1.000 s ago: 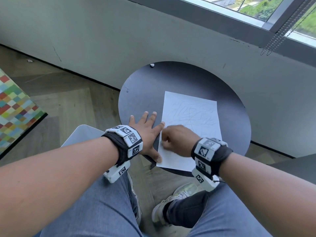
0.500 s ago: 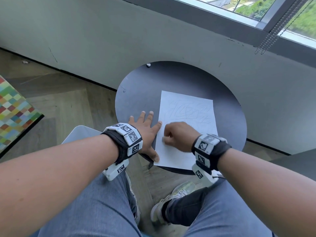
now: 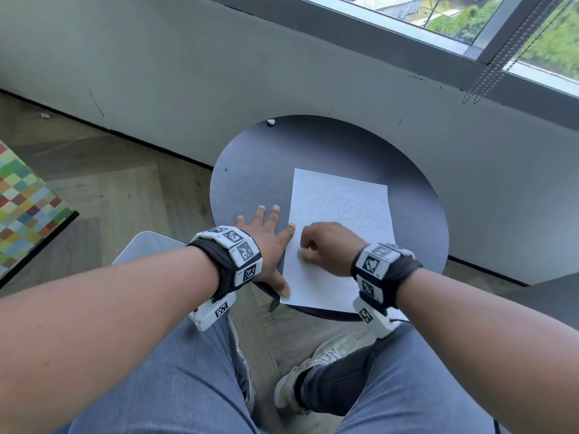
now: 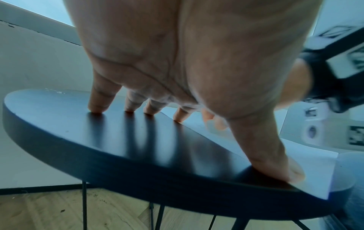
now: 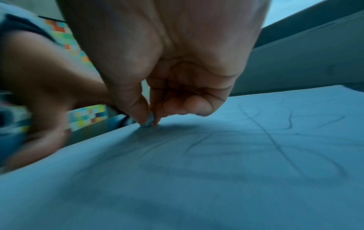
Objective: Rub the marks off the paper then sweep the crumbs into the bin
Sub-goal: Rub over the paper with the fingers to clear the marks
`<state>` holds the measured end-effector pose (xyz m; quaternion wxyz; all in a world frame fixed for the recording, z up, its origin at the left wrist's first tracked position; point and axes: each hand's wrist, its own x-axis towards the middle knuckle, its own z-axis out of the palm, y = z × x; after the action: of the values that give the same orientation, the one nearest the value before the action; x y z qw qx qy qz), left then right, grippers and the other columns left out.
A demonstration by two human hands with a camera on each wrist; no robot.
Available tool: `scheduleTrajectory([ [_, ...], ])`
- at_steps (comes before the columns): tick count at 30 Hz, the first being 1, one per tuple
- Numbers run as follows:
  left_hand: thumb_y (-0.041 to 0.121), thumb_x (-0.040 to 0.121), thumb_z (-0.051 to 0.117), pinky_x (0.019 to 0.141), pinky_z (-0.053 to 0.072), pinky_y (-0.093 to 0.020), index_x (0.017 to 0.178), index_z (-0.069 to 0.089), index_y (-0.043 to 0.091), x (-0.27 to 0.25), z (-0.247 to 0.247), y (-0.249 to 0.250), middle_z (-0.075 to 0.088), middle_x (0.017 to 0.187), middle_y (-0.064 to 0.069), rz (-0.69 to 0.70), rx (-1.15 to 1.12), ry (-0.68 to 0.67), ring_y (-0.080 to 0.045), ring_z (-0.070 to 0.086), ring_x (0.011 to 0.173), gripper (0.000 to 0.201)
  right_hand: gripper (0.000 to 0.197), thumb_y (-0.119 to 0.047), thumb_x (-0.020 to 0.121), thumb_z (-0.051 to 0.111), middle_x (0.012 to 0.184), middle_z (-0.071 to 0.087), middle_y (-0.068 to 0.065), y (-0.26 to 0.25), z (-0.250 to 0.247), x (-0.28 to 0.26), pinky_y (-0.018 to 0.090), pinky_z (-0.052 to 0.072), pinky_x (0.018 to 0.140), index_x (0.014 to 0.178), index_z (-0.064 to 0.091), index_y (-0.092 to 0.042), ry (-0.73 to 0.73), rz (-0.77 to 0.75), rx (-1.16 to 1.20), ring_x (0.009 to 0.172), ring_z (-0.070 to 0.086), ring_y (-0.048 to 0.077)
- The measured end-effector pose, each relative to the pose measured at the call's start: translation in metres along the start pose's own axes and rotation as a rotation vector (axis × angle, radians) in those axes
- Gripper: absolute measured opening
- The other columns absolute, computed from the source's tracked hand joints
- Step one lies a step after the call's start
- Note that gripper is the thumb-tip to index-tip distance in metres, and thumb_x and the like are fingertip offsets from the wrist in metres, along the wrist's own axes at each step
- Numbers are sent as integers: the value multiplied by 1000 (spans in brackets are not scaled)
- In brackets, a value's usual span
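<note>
A white sheet of paper (image 3: pixel 340 214) with faint pencil scribbles lies on a round dark table (image 3: pixel 257 170). My left hand (image 3: pixel 269 242) lies flat with spread fingers on the table, its index fingertip and thumb on the paper's left edge (image 4: pixel 307 165). My right hand (image 3: pixel 326 245) is curled over the paper's left part and pinches a small eraser (image 5: pixel 148 122) between thumb and fingertips, its tip pressed on the sheet (image 5: pixel 216 171). In the head view the eraser shows only as a small pale bit (image 3: pixel 299 252).
A small white object (image 3: pixel 270 122) sits at the table's far edge by the grey wall. My knees and a shoe (image 3: pixel 316 361) are below the table's near edge. A pale seat (image 3: pixel 147 245) stands left, a checkered mat (image 3: pixel 22 208) farther left.
My right hand has slid a little back and forth over the paper's left part with the eraser. The left hand has stayed pressed in place.
</note>
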<state>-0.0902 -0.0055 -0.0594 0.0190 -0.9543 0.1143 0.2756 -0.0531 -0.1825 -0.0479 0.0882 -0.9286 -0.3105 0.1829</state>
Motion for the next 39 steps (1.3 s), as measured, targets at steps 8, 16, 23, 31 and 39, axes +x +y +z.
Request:
scheduleTrajectory([
  [8, 87, 56, 72, 120, 12, -69, 160, -13, 26, 1, -3, 2, -26, 166, -15, -6, -6, -37, -42, -15, 154, 148, 13, -32, 94, 57, 88, 51, -9, -3, 8, -24, 34, 48, 74, 84, 53, -24, 41, -118, -53, 79, 52, 16],
  [16, 87, 56, 73, 120, 13, -69, 160, -12, 27, 1, -2, 1, -25, 166, -15, -8, -4, -29, -42, -15, 154, 147, 13, -35, 93, 58, 90, 57, -6, 10, -1, -2, 33, 46, 75, 87, 58, -24, 52, 30, -17, 87, 55, 19],
  [23, 88, 56, 72, 120, 11, -68, 160, -13, 26, 0, 0, 1, -25, 166, -15, -4, -13, -21, -41, -16, 154, 148, 15, -33, 94, 55, 90, 55, -6, -1, 10, -15, 34, 45, 71, 85, 55, -21, 133, 59, -40, 81, 52, 17],
  [31, 87, 55, 74, 120, 12, -69, 161, -10, 28, 1, -1, 2, -24, 166, -14, -12, -12, -28, -42, -15, 154, 147, 15, -38, 93, 59, 90, 55, -10, 4, 5, -18, 34, 47, 76, 85, 57, -26, 52, 81, 8, 84, 52, 14],
  [39, 85, 51, 77, 118, 19, -69, 161, -4, 27, 0, -4, 3, -19, 168, -13, -7, -27, -11, -42, -9, 154, 148, 12, -33, 94, 55, 92, 56, -8, 12, -2, -6, 32, 43, 72, 85, 57, -24, 156, 164, -42, 85, 51, 16],
])
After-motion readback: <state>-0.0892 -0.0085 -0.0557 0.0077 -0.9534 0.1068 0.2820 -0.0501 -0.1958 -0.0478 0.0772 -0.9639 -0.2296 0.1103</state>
